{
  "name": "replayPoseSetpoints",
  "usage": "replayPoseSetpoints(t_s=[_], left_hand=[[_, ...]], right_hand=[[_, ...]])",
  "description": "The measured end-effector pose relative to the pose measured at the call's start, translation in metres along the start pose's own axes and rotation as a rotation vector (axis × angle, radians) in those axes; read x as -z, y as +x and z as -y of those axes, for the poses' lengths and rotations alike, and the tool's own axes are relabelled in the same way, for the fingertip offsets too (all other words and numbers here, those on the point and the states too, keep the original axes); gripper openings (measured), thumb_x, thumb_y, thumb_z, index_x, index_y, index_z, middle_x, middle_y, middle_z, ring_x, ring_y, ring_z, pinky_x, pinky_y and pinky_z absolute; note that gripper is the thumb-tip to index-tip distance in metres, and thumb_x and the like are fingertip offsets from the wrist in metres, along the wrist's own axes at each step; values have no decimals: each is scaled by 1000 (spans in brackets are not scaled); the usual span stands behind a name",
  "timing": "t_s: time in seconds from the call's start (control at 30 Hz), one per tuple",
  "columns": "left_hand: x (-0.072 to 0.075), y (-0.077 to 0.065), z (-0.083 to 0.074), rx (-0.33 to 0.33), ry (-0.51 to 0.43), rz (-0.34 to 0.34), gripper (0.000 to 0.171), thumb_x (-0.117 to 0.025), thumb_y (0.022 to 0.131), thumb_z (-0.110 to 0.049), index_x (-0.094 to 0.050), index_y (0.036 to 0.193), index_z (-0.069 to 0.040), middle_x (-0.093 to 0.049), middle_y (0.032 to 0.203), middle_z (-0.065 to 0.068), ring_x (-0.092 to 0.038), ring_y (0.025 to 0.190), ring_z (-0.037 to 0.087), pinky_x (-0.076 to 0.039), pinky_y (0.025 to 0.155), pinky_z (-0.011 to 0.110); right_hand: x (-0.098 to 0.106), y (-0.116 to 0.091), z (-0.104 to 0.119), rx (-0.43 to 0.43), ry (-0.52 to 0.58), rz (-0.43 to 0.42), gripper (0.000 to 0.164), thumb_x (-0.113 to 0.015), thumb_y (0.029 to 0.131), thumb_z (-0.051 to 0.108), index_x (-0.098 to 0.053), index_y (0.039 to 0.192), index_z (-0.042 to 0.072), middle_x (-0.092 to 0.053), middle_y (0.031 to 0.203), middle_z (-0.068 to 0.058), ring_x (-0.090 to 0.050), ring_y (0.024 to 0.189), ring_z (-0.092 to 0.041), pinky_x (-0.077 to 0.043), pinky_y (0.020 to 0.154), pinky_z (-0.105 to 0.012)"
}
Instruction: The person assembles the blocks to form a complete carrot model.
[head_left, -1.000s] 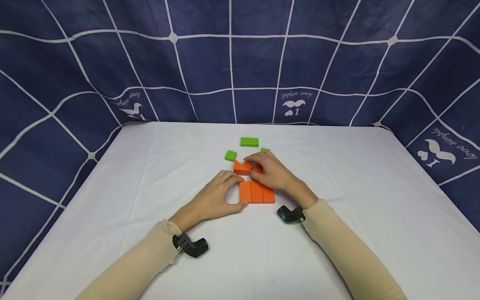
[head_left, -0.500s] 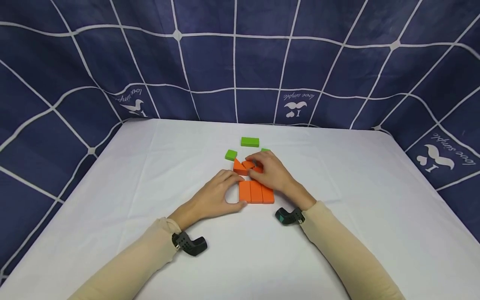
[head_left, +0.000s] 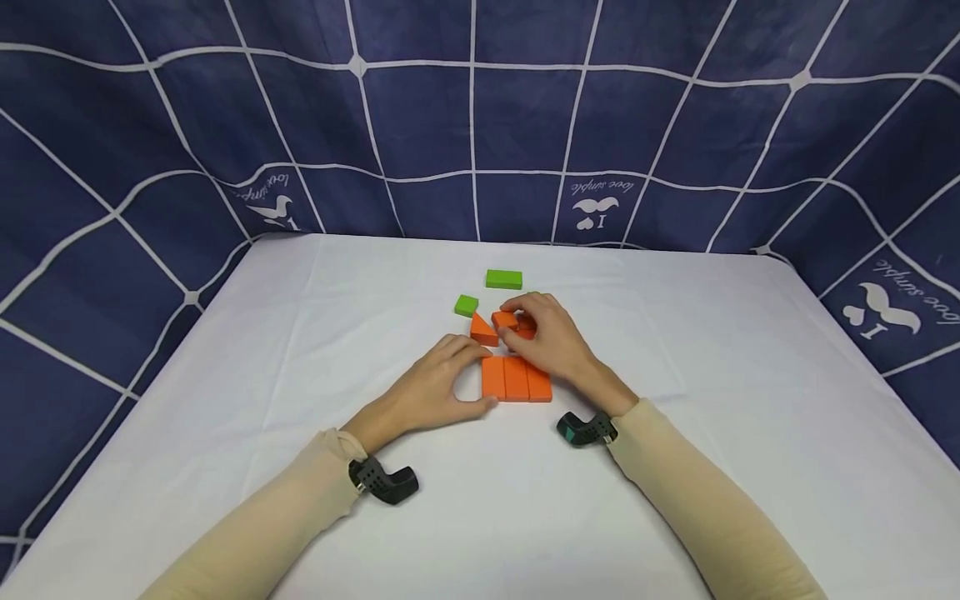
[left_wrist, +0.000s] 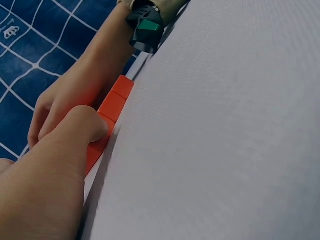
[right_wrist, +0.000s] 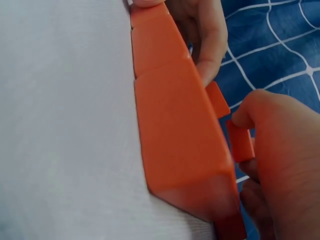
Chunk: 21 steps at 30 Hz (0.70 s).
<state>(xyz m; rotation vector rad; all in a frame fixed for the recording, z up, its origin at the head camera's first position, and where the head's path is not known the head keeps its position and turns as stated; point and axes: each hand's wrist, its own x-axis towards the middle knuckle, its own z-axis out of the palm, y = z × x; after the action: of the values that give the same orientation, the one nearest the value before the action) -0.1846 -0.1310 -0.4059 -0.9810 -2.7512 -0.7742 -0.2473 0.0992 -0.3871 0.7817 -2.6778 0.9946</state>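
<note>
Right hand (head_left: 551,342) curled over a small orange block (head_left: 505,320), pinched between thumb and fingertips — grip narrow, block lifted just above the desk (head_left: 300,350), at the far side of the palm. Seen from the right wrist as a thin orange piece (right_wrist: 241,142) held at the fingertips, just beyond the far end of the row. A second small orange piece (head_left: 527,330) tucked under the same fingers; whether held or merely touched, cannot tell.

Left hand (head_left: 435,387) resting on the white desk, fingers loosely curved against the left side of the row of three orange blocks (head_left: 516,379) — thumb at the near corner, fingertips at the far corner, bracing rather than lifting. Same row in the left wrist view (left_wrist: 112,107), thumb pressed to its end.

Orange triangle (head_left: 482,331) lying flat just beyond the row, between both hands, close beside the pinched block on its left.

Farther back: small green cube (head_left: 466,305) near the triangle, long green block (head_left: 503,279) beyond it, well apart from the row. Black wrist cameras on both forearms; blue checked cloth behind the desk.
</note>
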Motion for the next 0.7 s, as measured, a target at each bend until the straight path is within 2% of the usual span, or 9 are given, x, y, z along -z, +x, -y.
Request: replayPoseSetpoints(t_s=[0.3,0.5,0.7], left_hand=[[2,5,1,-27,1,-15,61,-75,86,-49,-64,133,-11,-57,135,3,-48,128,18,-46,112,39],[0,3,0,3,-14,3,61,-74,87,-50,-63,135,-14,-56,137,1,-48,129,17,-46,113,40],[-1,0,0,16,-21,12,61,-74,86,-50,-63,134,-13,-56,136,1,-47,129,17,-45,113,40]], right_hand=[[10,-1,6,19,94,-34,34,-77,90,26,-68,118,9,-66,115,-6,-65,102,-25,-56,96,-40],[10,-6,2,30,134,-38,33,-80,90,23,-70,118,9,-68,114,-6,-67,100,-23,-57,94,-40],[7,-14,0,8,207,-42,33,-80,91,19,-70,120,8,-67,116,-7,-69,105,-24,-57,99,-42]])
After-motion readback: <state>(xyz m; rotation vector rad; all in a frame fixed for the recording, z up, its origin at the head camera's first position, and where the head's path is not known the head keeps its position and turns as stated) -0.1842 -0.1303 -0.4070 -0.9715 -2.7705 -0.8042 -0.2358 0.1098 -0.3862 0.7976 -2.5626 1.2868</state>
